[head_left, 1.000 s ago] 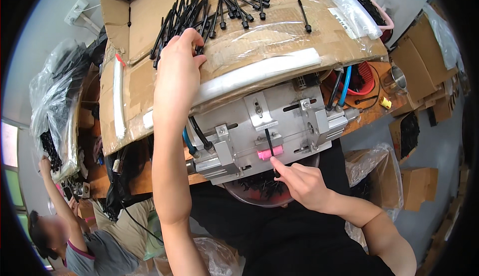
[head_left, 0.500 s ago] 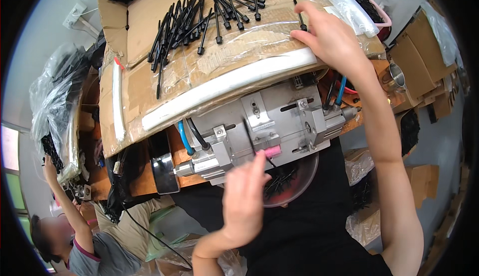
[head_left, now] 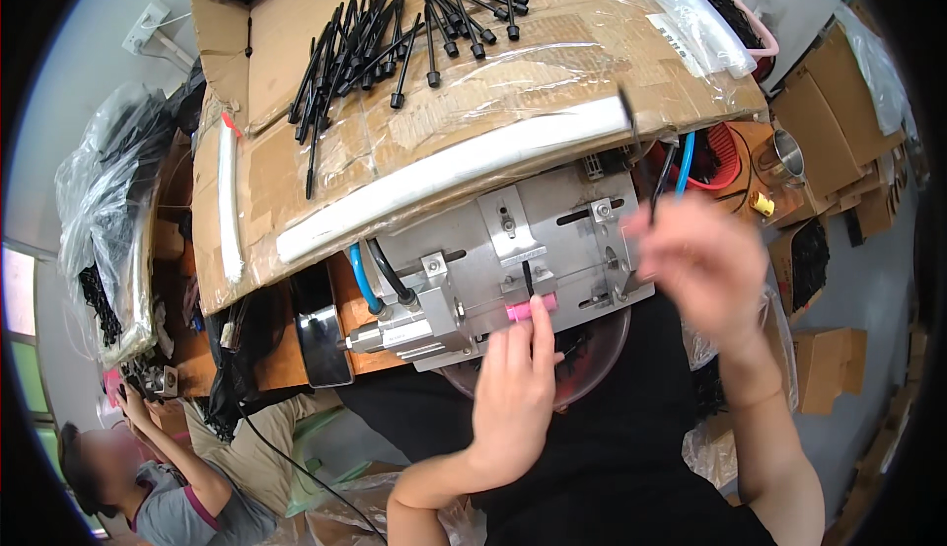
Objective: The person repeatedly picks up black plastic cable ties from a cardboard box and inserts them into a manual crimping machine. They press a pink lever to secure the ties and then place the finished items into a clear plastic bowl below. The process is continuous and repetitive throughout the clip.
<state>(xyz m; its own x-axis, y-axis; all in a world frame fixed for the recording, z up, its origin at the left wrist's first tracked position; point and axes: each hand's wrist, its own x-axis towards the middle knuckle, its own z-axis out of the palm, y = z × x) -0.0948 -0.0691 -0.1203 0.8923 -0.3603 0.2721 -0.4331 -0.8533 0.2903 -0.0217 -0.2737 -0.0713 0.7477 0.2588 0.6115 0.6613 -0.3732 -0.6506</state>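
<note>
My left hand (head_left: pixel 513 388) lies low over the metal fixture (head_left: pixel 503 270), its fingers stretched out. Its index fingertip touches a small pink block (head_left: pixel 533 306) at the fixture's front edge, where a short black piece (head_left: pixel 528 275) stands up behind the fingertip. To the right, my right hand (head_left: pixel 702 262) is blurred by motion, with its fingers closed around a thin black rod (head_left: pixel 627 112) whose far end rises over the cardboard. Several black rods with knobbed ends (head_left: pixel 370 48) lie spread on the cardboard sheet (head_left: pixel 444 112) beyond the fixture.
A clear bowl (head_left: pixel 597 368) with black pieces sits beneath the fixture's front. Blue air hoses (head_left: pixel 363 280) run into the fixture. A red basket (head_left: pixel 720 156) and a metal cup (head_left: pixel 779 154) stand right, a phone (head_left: pixel 324 329) left. Another person (head_left: pixel 187 487) works at far left.
My right hand has come from the cardboard down toward the fixture, bringing a black rod. My left hand has shifted slightly right onto the pink block; the slanted rod there is gone.
</note>
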